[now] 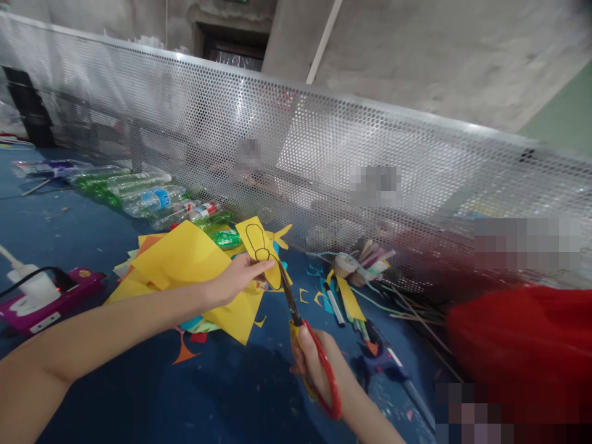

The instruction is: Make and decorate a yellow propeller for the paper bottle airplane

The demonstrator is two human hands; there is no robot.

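My left hand (243,275) pinches a small piece of yellow paper (253,233) between thumb and fingers. A bow-like shape is drawn on that paper in black line. In my right hand (319,357) is a pair of scissors (296,308) with red and yellow handles, fingers wrapped through the loops. The dark blades point up and away, their tips at the right edge of the drawn shape. Beneath my left hand lie large yellow sheets (185,256) on top of other coloured paper. Small yellow offcuts (319,298) are scattered right of the paper.
Several plastic bottles (157,198) lie along a perforated metal screen (208,117). At left is a purple power strip (55,302) with plugs. A blue glue gun (386,361), a marker (333,305) and tape rolls (345,265) are at right, near a person's red garment (522,345).
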